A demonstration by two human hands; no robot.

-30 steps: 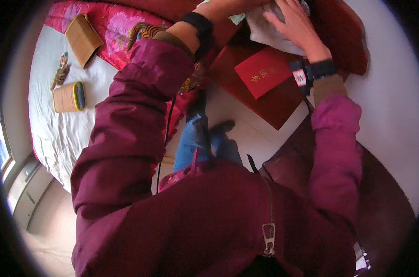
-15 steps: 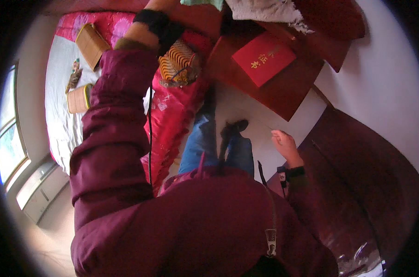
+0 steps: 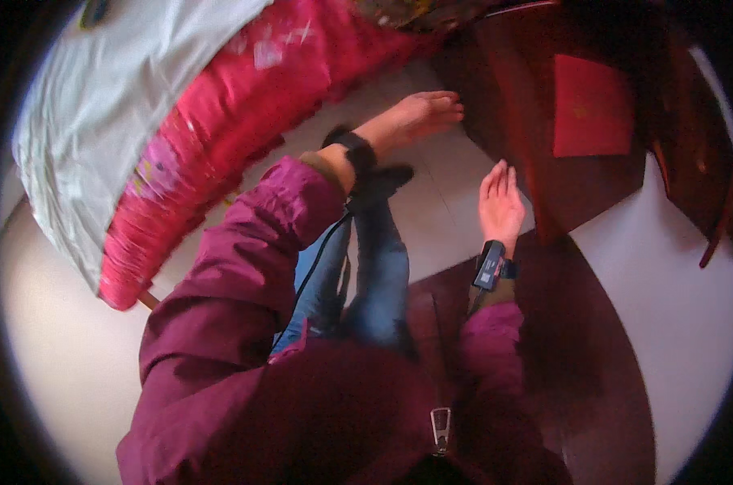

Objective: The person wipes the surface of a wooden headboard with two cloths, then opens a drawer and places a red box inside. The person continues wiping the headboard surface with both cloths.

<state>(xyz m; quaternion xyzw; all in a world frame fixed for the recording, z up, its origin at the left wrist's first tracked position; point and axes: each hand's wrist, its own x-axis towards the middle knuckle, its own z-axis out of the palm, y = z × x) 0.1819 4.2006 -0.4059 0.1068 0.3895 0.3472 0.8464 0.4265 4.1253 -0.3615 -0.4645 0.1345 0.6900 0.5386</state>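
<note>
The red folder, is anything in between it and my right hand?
Yes, in the head view a blurry reddish-brown strip runs between your right hand and the red folder. I can't tell whether it sticks up enough to block the way.

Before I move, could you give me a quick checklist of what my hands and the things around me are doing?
1. Left hand free: ok, nothing seen in it.
2. Right hand free: ok, open with nothing on the palm.
3. Red booklet lying on the dark table: ok, apart from both hands.
4. Pink cover away from both hands: ok.
5. Black cable from the left wrist free of snags: cannot tell, its lower end is out of sight.
</note>
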